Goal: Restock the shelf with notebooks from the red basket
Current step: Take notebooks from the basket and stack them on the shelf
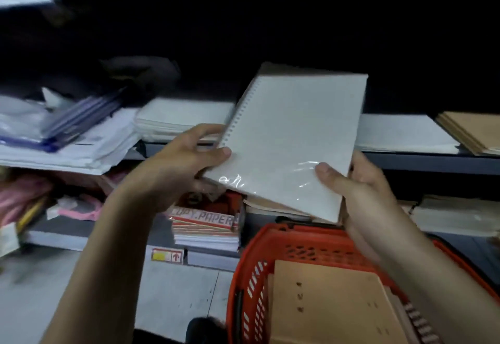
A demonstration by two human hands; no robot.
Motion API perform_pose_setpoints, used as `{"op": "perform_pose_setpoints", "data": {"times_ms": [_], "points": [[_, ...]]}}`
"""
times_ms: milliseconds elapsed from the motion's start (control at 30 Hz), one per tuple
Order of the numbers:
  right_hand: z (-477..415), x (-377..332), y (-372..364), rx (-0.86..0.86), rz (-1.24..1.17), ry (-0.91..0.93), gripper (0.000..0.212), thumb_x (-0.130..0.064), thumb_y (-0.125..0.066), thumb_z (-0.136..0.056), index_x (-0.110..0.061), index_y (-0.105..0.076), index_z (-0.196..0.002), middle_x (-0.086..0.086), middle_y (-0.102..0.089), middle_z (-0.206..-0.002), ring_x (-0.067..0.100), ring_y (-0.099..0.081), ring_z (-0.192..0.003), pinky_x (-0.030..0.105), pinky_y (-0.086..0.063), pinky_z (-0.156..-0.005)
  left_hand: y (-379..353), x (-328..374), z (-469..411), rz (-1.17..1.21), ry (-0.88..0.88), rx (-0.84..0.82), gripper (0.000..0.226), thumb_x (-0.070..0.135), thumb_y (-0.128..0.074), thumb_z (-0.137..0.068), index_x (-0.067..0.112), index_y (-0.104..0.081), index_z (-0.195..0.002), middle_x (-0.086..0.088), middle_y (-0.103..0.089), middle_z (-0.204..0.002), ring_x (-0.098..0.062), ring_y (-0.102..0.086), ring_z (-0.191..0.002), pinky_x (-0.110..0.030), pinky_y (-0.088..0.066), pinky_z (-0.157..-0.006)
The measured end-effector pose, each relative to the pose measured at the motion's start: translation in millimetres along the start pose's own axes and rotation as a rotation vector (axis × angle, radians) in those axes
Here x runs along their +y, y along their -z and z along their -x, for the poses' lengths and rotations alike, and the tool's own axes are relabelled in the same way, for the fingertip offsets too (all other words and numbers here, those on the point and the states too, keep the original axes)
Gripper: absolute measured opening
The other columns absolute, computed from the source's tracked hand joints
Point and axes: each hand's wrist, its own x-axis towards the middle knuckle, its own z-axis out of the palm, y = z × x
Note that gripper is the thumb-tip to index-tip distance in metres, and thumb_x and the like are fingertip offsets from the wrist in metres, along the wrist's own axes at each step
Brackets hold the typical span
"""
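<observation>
A white spiral notebook (290,138) in clear plastic wrap is held tilted in front of the grey shelf (422,161), with brown-edged notebooks stacked under it. My left hand (186,159) grips its lower left corner, thumb on the cover. My right hand (357,184) grips the lower right edge, thumb on top. Below sits the red basket (276,249) with brown-covered notebooks (330,305) inside.
On the shelf lie a white notebook stack (178,119) at left, white sheets (403,134) and brown notebooks (473,132) at right. Messy papers and plastic folders (67,132) crowd the far left. A copy-paper pack (205,226) sits on the lower shelf.
</observation>
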Motion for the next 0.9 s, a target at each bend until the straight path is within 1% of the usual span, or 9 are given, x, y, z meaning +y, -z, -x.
{"op": "perform_pose_setpoints", "data": {"times_ms": [100,267,333,400,500,600,733,833,900], "points": [[-38.9,-10.2,-28.4,-0.016,0.020,-0.010,0.027,-0.010,-0.056,-0.097,-0.022,-0.060,-0.120,-0.007,-0.073,-0.113,0.012,-0.068,-0.106,0.041,-0.051,-0.099,17.1,-2.6,-12.0,0.019,-0.181,0.232,0.031,0.006,-0.056,-0.096,0.027,-0.061,-0.118,0.001,-0.075,-0.088,-0.007,-0.068,-0.070,-0.020,-0.054,-0.057],[-104.1,-5.3,-85.1,-0.021,0.149,0.009,0.020,-0.020,-0.063,-0.095,-0.018,-0.063,-0.115,-0.003,-0.073,-0.107,0.016,-0.069,-0.100,0.039,-0.054,-0.094,46.3,-12.7,-34.3,-0.088,-0.311,0.615,0.032,0.017,-0.058,-0.095,0.020,-0.063,-0.127,-0.001,-0.070,-0.098,0.001,-0.060,-0.065,-0.012,-0.047,-0.059],[-120.4,4.1,-105.4,-0.002,0.251,0.013,0.020,-0.028,-0.065,-0.092,-0.016,-0.066,-0.108,-0.003,-0.072,-0.101,0.017,-0.068,-0.098,0.033,-0.054,-0.087,56.1,-19.2,-41.1,-0.104,-0.255,0.747,0.033,0.024,-0.060,-0.092,0.024,-0.064,-0.124,0.001,-0.070,-0.098,-0.003,-0.064,-0.073,-0.017,-0.052,-0.067],[-125.6,16.1,-118.2,-0.006,0.345,-0.013,0.024,-0.033,-0.067,-0.089,-0.015,-0.066,-0.106,-0.004,-0.071,-0.099,0.017,-0.067,-0.098,0.031,-0.052,-0.082,63.7,-26.2,-46.7,-0.131,-0.205,0.893,0.033,0.030,-0.061,-0.085,0.025,-0.068,-0.118,0.001,-0.071,-0.101,-0.015,-0.067,-0.091,-0.028,-0.054,-0.085],[-112.1,32.2,-121.6,-0.074,0.459,0.016,0.049,-0.043,-0.074,-0.075,-0.028,-0.061,-0.120,-0.011,-0.068,-0.113,0.009,-0.066,-0.103,0.034,-0.053,-0.093,69.5,-33.9,-48.7,-0.231,-0.169,1.034,0.026,0.028,-0.063,-0.087,0.024,-0.069,-0.112,-0.002,-0.068,-0.111,-0.017,-0.060,-0.103,-0.023,-0.043,-0.092],[-94.9,31.9,-117.8,-0.121,0.686,0.077,0.092,-0.060,-0.073,-0.066,-0.034,-0.037,-0.147,-0.016,-0.047,-0.139,0.006,-0.050,-0.125,0.028,-0.042,-0.104,80.3,-39.5,-52.8,-0.240,-0.210,1.004,0.031,0.041,-0.056,-0.086,0.032,-0.065,-0.114,-0.001,-0.064,-0.118,-0.020,-0.058,-0.107,-0.036,-0.047,-0.096],[-93.5,27.9,-116.0,-0.128,0.790,0.108,0.091,-0.048,-0.071,-0.083,-0.026,-0.020,-0.156,-0.013,-0.026,-0.158,0.007,-0.027,-0.144,0.020,-0.023,-0.108,90.7,-48.2,-57.9,0.085,-0.218,0.769,0.044,0.037,-0.047,-0.095,0.023,-0.055,-0.135,0.007,-0.057,-0.134,-0.013,-0.051,-0.126,-0.037,-0.040,-0.108],[-103.5,24.6,-123.4,-0.154,0.799,0.108,0.090,-0.046,-0.070,-0.085,-0.025,-0.019,-0.156,-0.011,-0.026,-0.159,0.008,-0.026,-0.145,0.017,-0.021,-0.104,95.2,-53.8,-55.7,0.043,-0.267,0.751,0.043,0.035,-0.040,-0.098,0.021,-0.054,-0.137,0.005,-0.058,-0.135,-0.013,-0.052,-0.126,-0.044,-0.037,-0.112],[-110.9,23.7,-129.4,-0.157,0.808,0.113,0.089,-0.045,-0.069,-0.086,-0.022,-0.019,-0.156,-0.010,-0.031,-0.157,0.009,-0.032,-0.142,0.015,-0.024,-0.099,97.2,-56.9,-54.6,0.011,-0.304,0.736,0.043,0.035,-0.037,-0.100,0.022,-0.054,-0.136,0.004,-0.059,-0.134,-0.013,-0.053,-0.126,-0.042,-0.038,-0.112]]}}
